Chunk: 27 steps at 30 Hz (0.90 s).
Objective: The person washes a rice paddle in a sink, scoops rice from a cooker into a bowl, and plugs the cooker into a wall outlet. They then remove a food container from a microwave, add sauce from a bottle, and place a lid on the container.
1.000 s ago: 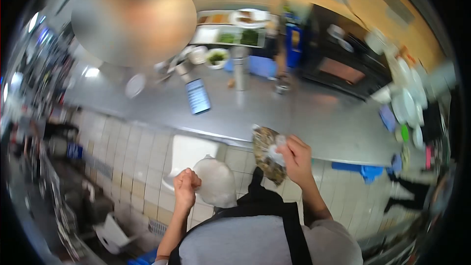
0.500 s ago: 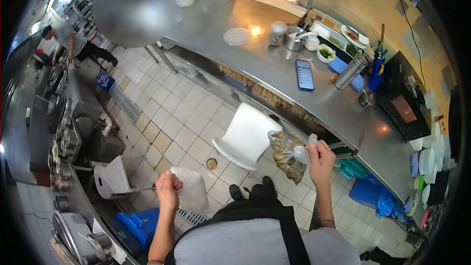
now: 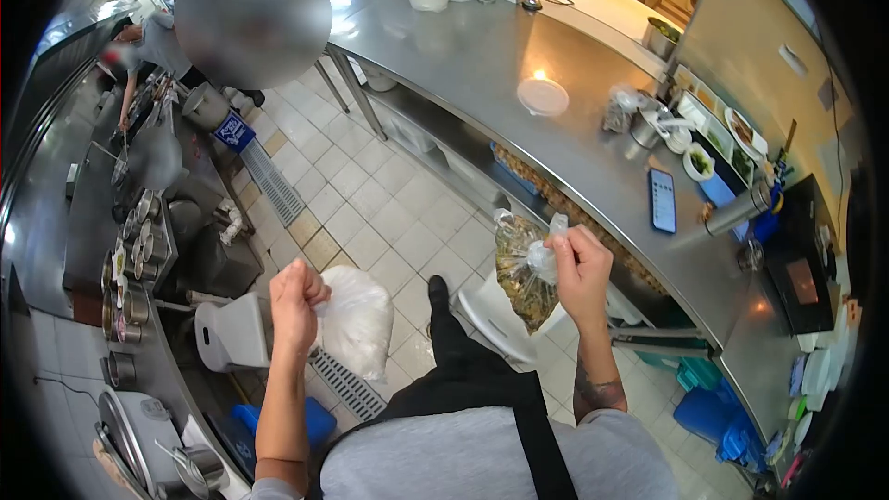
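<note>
A bulging plastic bag of white contents [image 3: 356,322] hangs from my left hand [image 3: 295,304], whose fingers are closed round its gathered top. My right hand [image 3: 581,270] pinches the knotted neck of a clear bag of mixed green and brown food [image 3: 524,274]. That bag hangs to the left of the hand, above a white chair [image 3: 500,319]. Both bags are off the floor, one on each side of my body. What exactly the white bag contains I cannot tell.
A long steel counter [image 3: 482,60] runs along the right, bearing a phone [image 3: 662,200], a round lid [image 3: 543,97] and bowls. Another chair [image 3: 231,333] stands at left by the cooking line. A person [image 3: 162,44] bends over the stoves.
The view has shifted left and forward along the aisle. One of my legs is now stretched ahead, and the chair is nearer my body. Both bags are still held.
</note>
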Each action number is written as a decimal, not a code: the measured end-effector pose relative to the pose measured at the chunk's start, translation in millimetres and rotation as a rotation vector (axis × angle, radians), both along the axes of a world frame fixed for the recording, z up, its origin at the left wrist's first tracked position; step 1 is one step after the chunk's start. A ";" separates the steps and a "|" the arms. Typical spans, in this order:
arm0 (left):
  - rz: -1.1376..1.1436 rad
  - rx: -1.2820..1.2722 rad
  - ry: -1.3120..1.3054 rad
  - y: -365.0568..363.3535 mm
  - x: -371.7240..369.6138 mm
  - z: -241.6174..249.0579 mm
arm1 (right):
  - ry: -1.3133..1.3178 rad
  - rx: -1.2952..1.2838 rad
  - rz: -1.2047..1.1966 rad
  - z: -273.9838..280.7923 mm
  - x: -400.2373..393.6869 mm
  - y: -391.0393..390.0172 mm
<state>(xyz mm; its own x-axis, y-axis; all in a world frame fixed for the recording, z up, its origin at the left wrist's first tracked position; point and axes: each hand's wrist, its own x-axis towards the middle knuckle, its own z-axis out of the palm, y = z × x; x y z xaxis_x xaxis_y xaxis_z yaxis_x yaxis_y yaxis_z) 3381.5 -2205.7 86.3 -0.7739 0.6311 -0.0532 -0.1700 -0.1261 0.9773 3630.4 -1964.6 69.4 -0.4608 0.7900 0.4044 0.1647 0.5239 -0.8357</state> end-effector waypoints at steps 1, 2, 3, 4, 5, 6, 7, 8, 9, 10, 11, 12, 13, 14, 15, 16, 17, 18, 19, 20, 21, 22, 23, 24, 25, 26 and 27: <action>-0.031 0.002 0.005 18.5 -13.4 -2.1 | -0.004 -0.015 -0.009 0.0 -15.5 10.5; -0.067 -0.004 0.011 36.9 -28.3 -3.0 | 0.005 -0.021 -0.012 -3.5 -31.5 21.9; -0.123 -0.008 0.000 55.2 -47.1 -6.2 | 0.010 -0.019 -0.002 -5.8 -48.8 34.8; -0.143 -0.046 -0.003 75.9 -66.3 -9.5 | 0.015 -0.019 0.003 -7.7 -66.8 48.1; -0.175 -0.073 -0.012 97.5 -88.4 -14.2 | 0.022 -0.039 0.002 -10.4 -86.1 60.8; -0.210 -0.107 -0.029 118.3 -109.1 -16.7 | 0.022 -0.059 -0.018 -12.0 -104.9 73.2; -0.231 -0.124 -0.034 138.0 -128.3 -17.3 | 0.009 -0.056 -0.012 -12.1 -124.3 87.8; -0.262 -0.159 0.006 157.9 -146.4 -17.4 | -0.007 -0.049 -0.005 -12.1 -143.4 102.3; -0.288 -0.186 0.045 177.7 -164.7 -18.9 | -0.003 -0.060 -0.012 -13.0 -162.4 117.3; -0.296 -0.169 0.068 196.1 -183.9 -22.1 | -0.018 -0.065 -0.020 -13.2 -182.3 133.5; -0.299 -0.151 0.087 214.0 -202.4 -26.3 | -0.036 -0.109 -0.038 -12.9 -202.0 149.9; -0.309 -0.155 0.180 233.5 -222.4 -31.2 | -0.055 -0.154 -0.051 -12.6 -221.1 165.0; -0.317 -0.155 0.278 255.0 -241.2 -32.9 | -0.047 -0.195 -0.057 -10.7 -239.6 181.8; -0.317 -0.149 0.287 277.5 -254.5 -27.7 | -0.031 -0.226 -0.067 -8.4 -259.5 200.1; -0.320 -0.139 0.304 301.9 -268.6 -20.8 | -0.029 -0.215 -0.073 -12.2 -280.0 219.8; -0.328 -0.125 0.311 326.9 -289.6 -19.9 | -0.031 -0.178 -0.061 -21.6 -300.7 240.9; -0.310 -0.136 0.404 354.2 -311.2 -23.8 | -0.032 -0.140 -0.054 -29.0 -320.1 262.9; -0.292 -0.149 0.494 380.5 -329.4 -26.1 | -0.027 -0.131 -0.071 -33.6 -340.1 283.6; -0.309 -0.137 0.500 407.0 -346.7 -28.9 | -0.038 -0.121 -0.092 -38.3 -361.1 303.0; -0.303 -0.099 0.460 433.4 -362.0 -30.4 | -0.047 -0.115 -0.115 -39.9 -380.2 320.2; -0.298 -0.060 0.420 456.8 -374.8 -29.9 | -0.041 -0.109 -0.135 -38.4 -397.2 337.2; -0.316 -0.053 0.425 477.2 -386.2 -31.4 | -0.080 -0.111 -0.170 -37.6 -414.0 352.9; -0.320 -0.036 0.388 497.1 -395.5 -33.5 | -0.120 -0.115 -0.205 -38.3 -429.7 365.4; -0.328 -0.012 0.353 519.8 -407.0 -31.5 | -0.113 -0.108 -0.230 -40.0 -447.1 380.7; -0.355 -0.003 0.355 539.0 -418.2 -32.2 | -0.099 -0.104 -0.248 -45.2 -464.3 396.0; -0.398 0.021 0.347 558.9 -429.1 -38.8 | -0.087 -0.095 -0.268 -48.7 -480.2 413.2; -0.442 0.037 0.334 577.3 -440.0 -50.5 | -0.092 -0.096 -0.298 -51.5 -496.0 426.7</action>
<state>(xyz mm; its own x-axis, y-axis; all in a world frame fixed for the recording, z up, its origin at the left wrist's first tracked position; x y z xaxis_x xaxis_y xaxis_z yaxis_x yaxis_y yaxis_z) 2941.5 -1628.4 35.8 -0.4056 0.8965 0.1781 0.1034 -0.1486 0.9835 3134.4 -1537.9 18.0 -0.2345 0.9281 0.2893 0.3763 0.3610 -0.8533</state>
